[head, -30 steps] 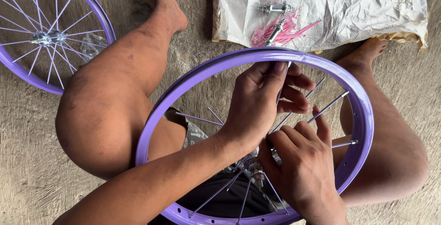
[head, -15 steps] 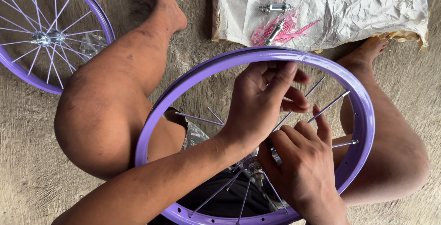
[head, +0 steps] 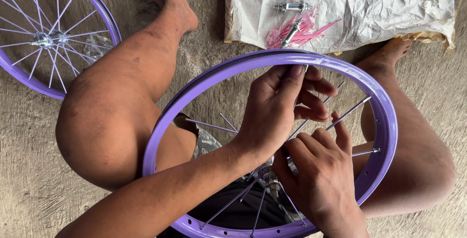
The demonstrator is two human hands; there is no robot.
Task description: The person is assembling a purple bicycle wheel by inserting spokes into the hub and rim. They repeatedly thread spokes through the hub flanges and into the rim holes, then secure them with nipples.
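From the head camera, looking down, a big purple wheel rim (head: 384,121) sits in the middle of the frame, between the person's two bare knees. It rests over their lap. Thin silver spokes (head: 348,114) run from the middle of the rim out toward its right side, and some are loose at the ends.

The left hand (head: 277,116) comes in from the lower left and reaches across the inside of the rim. Its thumb and first finger are pinched shut on the tip of one spoke, right up against the top inner edge of the rim. The other fingers are curled just below.

The right hand (head: 323,179) is lower, in the lower middle of the frame, just beside the left wrist. Its fingers are bent down around the spokes near the hub (head: 270,182) (the hub is mostly hidden), so I cannot tell what it is holding.

At the upper left lies a second purple wheel (head: 46,38) with all its spokes in. At the top right, a crinkled white sheet (head: 389,9) lies on the ground with pink spokes (head: 304,31) and a silver hub part (head: 292,6) on it.
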